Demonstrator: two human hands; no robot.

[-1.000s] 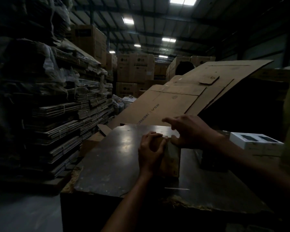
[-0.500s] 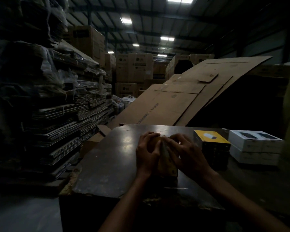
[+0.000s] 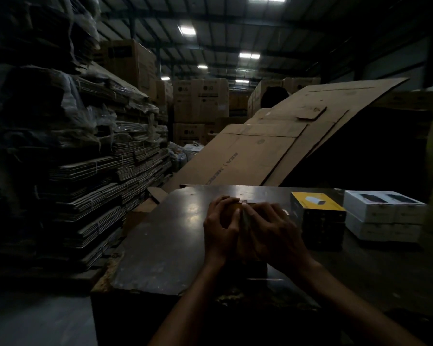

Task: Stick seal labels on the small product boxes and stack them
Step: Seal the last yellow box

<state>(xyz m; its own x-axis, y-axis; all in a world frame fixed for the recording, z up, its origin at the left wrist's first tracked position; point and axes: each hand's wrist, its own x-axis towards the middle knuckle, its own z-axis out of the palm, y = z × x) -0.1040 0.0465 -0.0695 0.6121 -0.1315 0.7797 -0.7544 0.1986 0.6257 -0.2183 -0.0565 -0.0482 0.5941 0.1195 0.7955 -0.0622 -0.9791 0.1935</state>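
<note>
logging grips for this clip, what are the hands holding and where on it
Both hold one small product box standing on the table: left hand grips its left side, right hand covers its right side and top.

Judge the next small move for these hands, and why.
Probably lift the box and set it by the yellow-topped box: left hand and right hand both grip it, apparently pressing its upper edge. The label itself is too dark to see.

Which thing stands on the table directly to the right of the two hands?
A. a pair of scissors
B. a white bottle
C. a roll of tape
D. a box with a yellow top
D: the box with a yellow top stands on the dark table, just right of the right hand, with the white boxes beyond it.
</note>
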